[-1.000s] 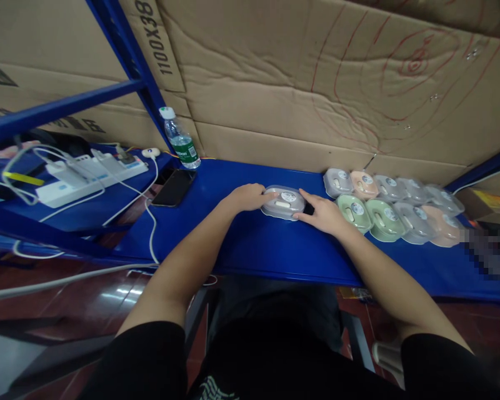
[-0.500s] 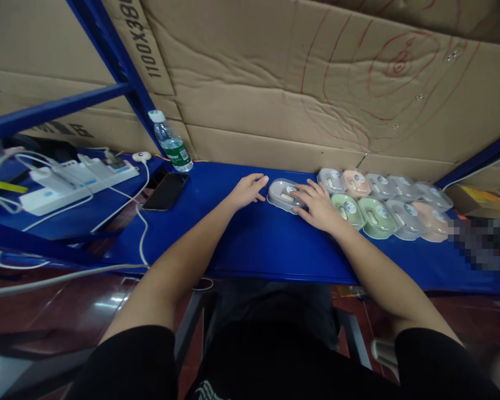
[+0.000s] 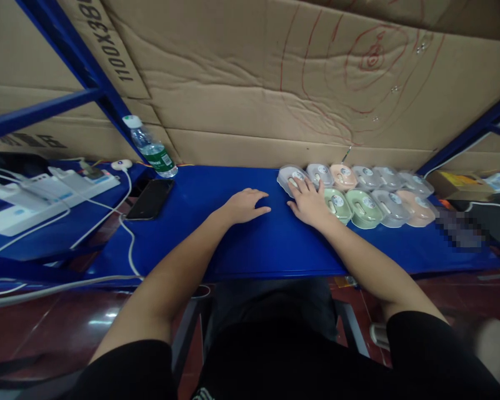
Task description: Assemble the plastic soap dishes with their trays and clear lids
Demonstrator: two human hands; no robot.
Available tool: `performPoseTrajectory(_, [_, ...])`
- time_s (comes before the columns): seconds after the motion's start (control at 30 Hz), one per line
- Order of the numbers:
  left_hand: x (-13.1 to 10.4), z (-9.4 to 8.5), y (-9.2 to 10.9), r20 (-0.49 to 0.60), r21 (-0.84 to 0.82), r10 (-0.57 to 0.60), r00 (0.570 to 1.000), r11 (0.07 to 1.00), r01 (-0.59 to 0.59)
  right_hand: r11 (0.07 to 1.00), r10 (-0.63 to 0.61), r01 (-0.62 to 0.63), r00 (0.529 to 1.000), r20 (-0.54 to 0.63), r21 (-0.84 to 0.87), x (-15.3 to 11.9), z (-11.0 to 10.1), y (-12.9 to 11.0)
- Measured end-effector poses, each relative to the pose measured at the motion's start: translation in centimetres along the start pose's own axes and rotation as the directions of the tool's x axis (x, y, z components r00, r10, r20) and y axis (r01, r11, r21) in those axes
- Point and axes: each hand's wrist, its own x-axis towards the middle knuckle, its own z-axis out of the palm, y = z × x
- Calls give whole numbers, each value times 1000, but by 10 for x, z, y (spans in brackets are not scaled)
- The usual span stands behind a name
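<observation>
My left hand hovers over or rests on the blue tabletop, fingers stretched and thumb apart, holding nothing. My right hand has its fingers spread, the tips lying on the lid of a grey rounded plastic box in clear wrap. That box sits at the left end of the back row, beside another grey box. Just right of my right hand is a green box of the same shape, first in the front row. A peach box stands behind it. My fingers cover part of the leftmost box.
More grey, green and peach boxes continue rightward in two rows. At left, a water bottle, a black phone and a power strip with white cables lie on the blue table. Cardboard stands along the back.
The grey box has moved back and right to the end of the back row, with my right hand on it. My left hand is now farther from it. The camera view has shifted right.
</observation>
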Motion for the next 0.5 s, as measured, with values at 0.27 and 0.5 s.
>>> performPoseTrajectory(0.27, [0,3,-2,51,46,49,997,998,-51,993,118,-118,993,0,4,10,12,-19])
performPoseTrajectory(0.5, [-1,8,-2,56,86,79,995,993,-84,989,-136,130,987,89,74,8,13,-31])
